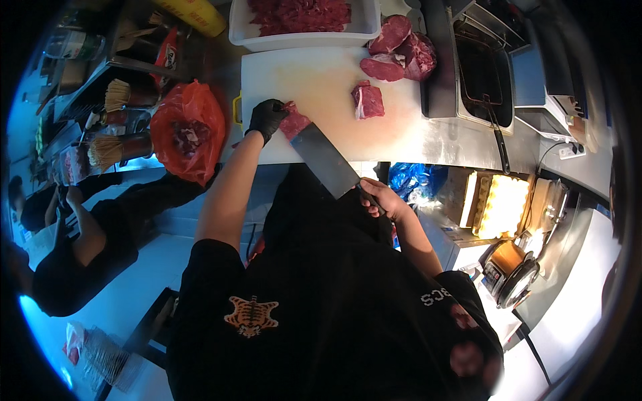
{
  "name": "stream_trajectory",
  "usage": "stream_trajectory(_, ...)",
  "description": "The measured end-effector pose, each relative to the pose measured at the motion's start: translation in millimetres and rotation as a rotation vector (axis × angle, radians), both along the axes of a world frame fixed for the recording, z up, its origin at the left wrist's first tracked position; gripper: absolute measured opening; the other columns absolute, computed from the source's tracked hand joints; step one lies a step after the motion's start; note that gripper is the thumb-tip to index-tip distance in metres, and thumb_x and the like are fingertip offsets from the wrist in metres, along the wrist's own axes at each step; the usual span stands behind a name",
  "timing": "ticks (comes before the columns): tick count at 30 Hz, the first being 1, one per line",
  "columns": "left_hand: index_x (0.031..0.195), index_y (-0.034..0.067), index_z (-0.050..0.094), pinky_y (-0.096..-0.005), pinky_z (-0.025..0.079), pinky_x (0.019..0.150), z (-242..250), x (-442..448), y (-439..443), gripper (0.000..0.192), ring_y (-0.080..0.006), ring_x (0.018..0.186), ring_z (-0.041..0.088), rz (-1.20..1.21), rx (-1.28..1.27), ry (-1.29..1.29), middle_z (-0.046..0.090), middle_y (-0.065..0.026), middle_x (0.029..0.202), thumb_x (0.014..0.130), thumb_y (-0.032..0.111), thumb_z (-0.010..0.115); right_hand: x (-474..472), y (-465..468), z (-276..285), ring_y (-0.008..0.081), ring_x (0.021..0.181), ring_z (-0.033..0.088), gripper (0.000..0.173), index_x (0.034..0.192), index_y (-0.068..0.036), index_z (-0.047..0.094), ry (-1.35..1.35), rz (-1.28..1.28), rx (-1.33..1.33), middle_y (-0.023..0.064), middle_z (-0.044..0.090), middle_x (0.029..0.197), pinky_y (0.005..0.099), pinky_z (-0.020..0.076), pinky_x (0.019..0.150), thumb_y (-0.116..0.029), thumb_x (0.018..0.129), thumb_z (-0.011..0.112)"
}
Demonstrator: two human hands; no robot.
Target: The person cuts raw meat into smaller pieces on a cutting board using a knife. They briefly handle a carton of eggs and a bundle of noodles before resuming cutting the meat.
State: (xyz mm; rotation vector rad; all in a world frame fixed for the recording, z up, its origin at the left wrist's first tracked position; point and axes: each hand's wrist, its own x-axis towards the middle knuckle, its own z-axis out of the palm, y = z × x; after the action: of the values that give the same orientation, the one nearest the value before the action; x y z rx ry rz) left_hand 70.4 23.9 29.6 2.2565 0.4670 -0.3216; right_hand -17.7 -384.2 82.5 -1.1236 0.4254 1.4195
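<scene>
My left hand, in a black glove, pinches the upper end of a piece of raw red meat near the left side of a white cutting board. Bare, my right hand grips the handle of a wide-bladed cleaver. The blade slants up and left over the board's near edge, its far end against the meat. A smaller block of raw meat lies on the right part of the board. Large cut pieces of meat are heaped at the board's far right corner.
Beyond the board stands a white plastic tub of sliced meat. At left are a red plastic bag holding meat scraps and containers of wooden skewers. A deep fryer with a basket stands at right. People in black work at far left.
</scene>
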Motion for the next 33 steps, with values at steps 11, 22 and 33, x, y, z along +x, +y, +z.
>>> stream_trajectory(11,0.11,0.005,0.073,-0.0362,0.057,0.085,60.5,-35.4,-37.6,0.023,-0.0266,0.093,0.073,-0.1,-0.119,-0.241,0.075,-0.0144,0.099,0.088,0.013,0.075,15.6,-24.1,44.7,0.0083,0.044,0.038,0.021,0.115,-0.017,0.055,0.05,-0.254,-0.021,0.0027,0.05,0.068,0.0224,0.0291,0.039,-0.037,0.11,0.051)
stream_trajectory(22,0.127,0.001,0.066,-0.0405,0.056,0.089,0.0,-52.4,-58.5,0.061,-0.034,0.097,0.072,0.203,-0.002,0.062,0.075,-0.0176,0.104,0.08,0.037,0.081,33.8,-32.4,46.4,0.0099,0.044,0.042,0.027,0.125,-0.012,0.057,-0.13,-0.041,-0.082,0.003,0.053,0.067,0.0233,0.0333,0.04,-0.033,0.109,0.054)
stream_trajectory(33,0.099,0.002,0.075,-0.0424,0.055,0.082,-2.6,-39.6,-68.6,0.043,-0.0361,0.091,0.072,0.176,0.123,0.142,0.074,-0.0202,0.091,0.08,0.04,0.077,41.8,-32.5,51.6,0.0092,0.044,0.042,0.036,0.134,-0.012,0.053,-0.103,-0.008,-0.079,0.0027,0.053,0.067,0.0231,0.0312,0.04,-0.035,0.107,0.058)
